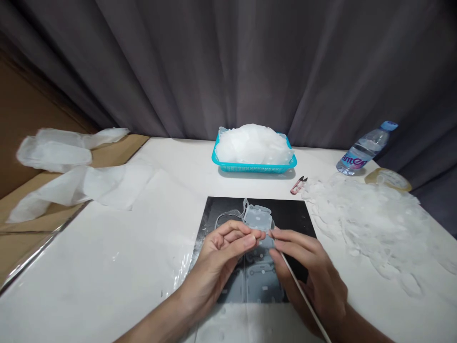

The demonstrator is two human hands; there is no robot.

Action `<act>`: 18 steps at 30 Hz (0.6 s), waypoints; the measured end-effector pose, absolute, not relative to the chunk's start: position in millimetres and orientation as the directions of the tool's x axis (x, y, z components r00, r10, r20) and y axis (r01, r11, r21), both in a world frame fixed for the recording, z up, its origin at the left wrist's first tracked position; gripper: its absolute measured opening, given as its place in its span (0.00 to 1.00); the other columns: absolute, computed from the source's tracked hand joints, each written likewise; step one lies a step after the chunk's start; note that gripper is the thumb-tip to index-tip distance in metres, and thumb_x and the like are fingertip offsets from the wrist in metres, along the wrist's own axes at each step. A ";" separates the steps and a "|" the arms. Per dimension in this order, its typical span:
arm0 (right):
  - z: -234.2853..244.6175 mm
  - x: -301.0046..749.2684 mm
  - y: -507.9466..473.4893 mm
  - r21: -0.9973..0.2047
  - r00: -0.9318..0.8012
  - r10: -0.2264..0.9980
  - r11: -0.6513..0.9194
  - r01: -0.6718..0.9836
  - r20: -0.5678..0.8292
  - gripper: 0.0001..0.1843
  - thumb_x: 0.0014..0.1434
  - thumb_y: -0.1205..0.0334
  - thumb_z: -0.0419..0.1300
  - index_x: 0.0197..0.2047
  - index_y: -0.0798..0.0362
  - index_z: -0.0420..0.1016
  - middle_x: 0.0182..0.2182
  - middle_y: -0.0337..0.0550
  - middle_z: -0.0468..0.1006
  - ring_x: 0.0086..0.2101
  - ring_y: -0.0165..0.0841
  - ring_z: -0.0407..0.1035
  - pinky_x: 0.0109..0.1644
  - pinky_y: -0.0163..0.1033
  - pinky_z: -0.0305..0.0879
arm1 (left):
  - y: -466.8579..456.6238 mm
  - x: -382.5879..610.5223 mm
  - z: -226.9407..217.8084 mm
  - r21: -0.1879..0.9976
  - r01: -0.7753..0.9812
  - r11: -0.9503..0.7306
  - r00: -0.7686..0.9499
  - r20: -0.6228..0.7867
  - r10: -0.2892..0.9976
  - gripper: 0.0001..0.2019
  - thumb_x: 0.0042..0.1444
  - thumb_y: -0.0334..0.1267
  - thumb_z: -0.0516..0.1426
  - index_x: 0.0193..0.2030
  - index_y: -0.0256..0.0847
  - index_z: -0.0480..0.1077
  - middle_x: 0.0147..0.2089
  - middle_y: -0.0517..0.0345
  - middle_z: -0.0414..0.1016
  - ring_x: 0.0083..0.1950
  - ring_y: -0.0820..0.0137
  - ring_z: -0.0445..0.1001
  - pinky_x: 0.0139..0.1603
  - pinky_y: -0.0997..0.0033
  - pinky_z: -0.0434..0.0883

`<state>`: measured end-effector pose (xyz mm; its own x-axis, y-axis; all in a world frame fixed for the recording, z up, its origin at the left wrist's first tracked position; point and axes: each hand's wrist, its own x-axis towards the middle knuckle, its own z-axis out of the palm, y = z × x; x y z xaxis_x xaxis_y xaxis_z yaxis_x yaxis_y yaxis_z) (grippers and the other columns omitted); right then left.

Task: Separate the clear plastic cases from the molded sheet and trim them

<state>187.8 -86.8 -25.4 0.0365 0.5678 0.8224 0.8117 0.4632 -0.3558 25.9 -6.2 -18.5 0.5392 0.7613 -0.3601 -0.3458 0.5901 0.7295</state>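
A translucent moulded sheet (pixel 262 283) with several rounded-square panels lies over a black mat (pixel 291 214), its near part running onto the white table. My left hand (pixel 228 247) is closed at the sheet's upper middle, thumb against fingers, pinching its edge near one panel (pixel 257 217). Opposite it, my right hand (pixel 310 271) has its fingertips pressed together at the same spot, almost touching the left fingers. A thin pale strip (pixel 303 293) runs from the right fingertips down toward me; whether it is the sheet's edge I cannot tell. A loose clear strand (pixel 228 213) curls beyond the left hand.
A turquoise basket (pixel 255 167) heaped with whitish translucent pieces stands at the back. Small red thread snips (pixel 298 185) lie beside a pile of clear scraps (pixel 374 224), a water bottle (pixel 364 150) and a tape roll (pixel 389 178). Cardboard (pixel 132 145) with translucent sheets (pixel 89 186) is left.
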 end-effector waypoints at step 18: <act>-15.9 179.4 -86.2 -0.413 0.044 0.570 0.538 0.734 0.821 0.12 0.62 0.78 0.63 0.48 0.59 0.75 0.38 0.49 0.85 0.44 0.37 0.83 0.54 0.41 0.81 | -14.1 25.2 -16.9 0.701 -0.353 0.620 0.547 -0.383 0.744 0.08 0.45 0.39 0.76 0.31 0.43 0.86 0.37 0.55 0.88 0.43 0.69 0.85 0.49 0.79 0.77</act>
<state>179.4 -86.2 -15.9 0.0435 0.5699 0.8205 0.7345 0.5385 -0.4130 25.2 -14.1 -16.9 0.5475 0.7441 -0.3828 -0.3530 0.6201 0.7006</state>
